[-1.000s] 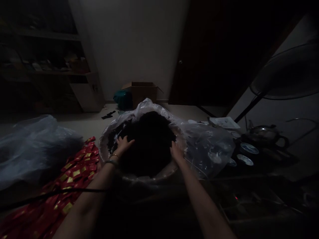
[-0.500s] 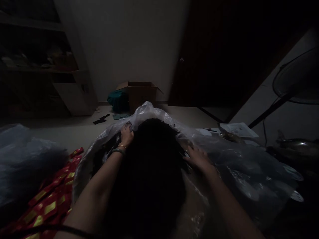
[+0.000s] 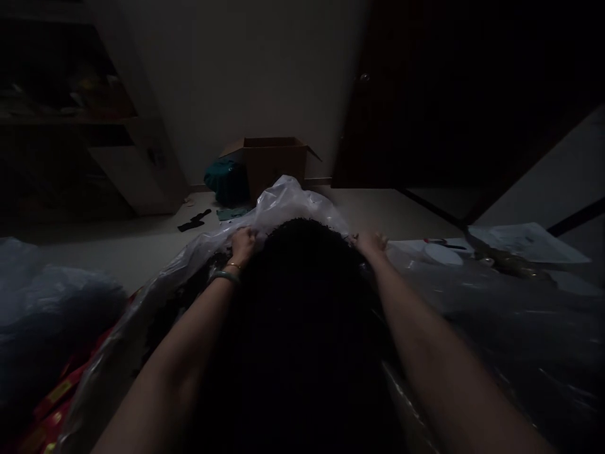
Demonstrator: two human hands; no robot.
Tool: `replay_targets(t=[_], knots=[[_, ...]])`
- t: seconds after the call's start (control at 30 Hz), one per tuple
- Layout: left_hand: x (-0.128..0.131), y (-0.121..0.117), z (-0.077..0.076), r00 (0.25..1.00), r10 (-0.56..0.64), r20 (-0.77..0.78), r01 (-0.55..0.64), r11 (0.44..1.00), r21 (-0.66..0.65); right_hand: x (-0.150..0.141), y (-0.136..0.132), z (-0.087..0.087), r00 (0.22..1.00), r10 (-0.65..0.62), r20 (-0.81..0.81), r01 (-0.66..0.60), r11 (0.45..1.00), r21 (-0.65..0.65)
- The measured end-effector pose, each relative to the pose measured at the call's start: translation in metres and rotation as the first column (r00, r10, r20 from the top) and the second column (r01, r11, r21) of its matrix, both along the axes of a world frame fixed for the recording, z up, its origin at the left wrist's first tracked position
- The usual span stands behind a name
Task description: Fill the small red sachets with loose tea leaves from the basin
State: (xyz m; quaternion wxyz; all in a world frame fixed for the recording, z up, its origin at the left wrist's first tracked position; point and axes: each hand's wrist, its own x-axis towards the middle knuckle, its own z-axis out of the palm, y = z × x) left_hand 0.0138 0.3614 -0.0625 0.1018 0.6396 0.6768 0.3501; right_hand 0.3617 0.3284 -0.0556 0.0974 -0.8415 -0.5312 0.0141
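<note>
between both grips, a dark heap (image 3: 302,302); left hand (image 3: 243,243) and right hand (image 3: 371,243) pinch the clear bag (image 3: 288,198) at its far edge.

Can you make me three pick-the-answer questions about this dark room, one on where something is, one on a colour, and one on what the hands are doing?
1. Where is the cardboard box?
A. On the floor by the far wall
B. On the shelf
C. On the dark heap

2. What colour are the packets at the lower left?
A. Blue
B. Red with gold
C. White

3. What are the left hand and right hand doing?
A. Hanging in the air
B. Holding a cup
C. Resting on the far side of the dark heap, at the clear plastic bag

Answers: A, the box sits open against the wall. B, red wrappers show gold patches. C, both hands touch the heap's far edge beside the plastic.
</note>
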Motion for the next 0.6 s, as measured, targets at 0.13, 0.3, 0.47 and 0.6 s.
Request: replay_targets(t=[0.13, 0.3, 0.47, 0.6], knots=[[-0.008, -0.029, 0.013, 0.998, -0.025, 0.061, 0.019, 0.996, 0.088, -0.003, -0.024, 0.011, 1.0, -0.002, 0.013, 0.0, 0.992, 0.126], [-0.023, -0.079, 0.042, 0.977, -0.067, 0.202, 0.026, 0.98, 0.199, -0.012, -0.069, 0.051, 0.998, 0.014, -0.054, 0.008, 0.922, 0.386], [-0.04, -0.138, 0.069, 0.914, -0.12, 0.387, -0.02, 0.941, 0.338, -0.015, -0.123, 0.08, 0.995, 0.041, -0.09, 0.016, 0.833, 0.554], [-0.053, -0.178, 0.088, 0.876, -0.112, 0.469, -0.089, 0.918, 0.386, -0.018, -0.169, 0.093, 0.988, 0.119, -0.095, -0.026, 0.746, 0.666]])
